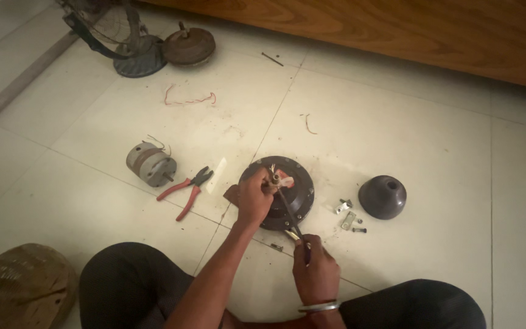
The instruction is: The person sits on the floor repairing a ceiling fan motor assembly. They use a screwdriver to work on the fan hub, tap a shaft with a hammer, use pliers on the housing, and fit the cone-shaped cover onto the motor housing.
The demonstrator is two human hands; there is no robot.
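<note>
On the tiled floor (397,140), between the seated person's knees, lies a dark round fan motor housing (287,190). The left hand (254,198) is closed around its central shaft, and the right hand (315,274) is closed on a long thin tool (288,213) angled toward the shaft. Red-handled pliers (187,187) lie just left; a dark dome cover (383,197) sits to the right.

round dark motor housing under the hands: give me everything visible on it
The round motor housing is a dark, dome-shaped disc that looks like metal, lying flat on the pale tiled floor across a grout line. A short brass-coloured shaft end rises from its centre, with a bit of red and white beside it. The left hand rests on its left side, fingers at the shaft. The right hand holds a thin tool slanting across the top toward the shaft. Finer detail is too dim to tell.
</note>
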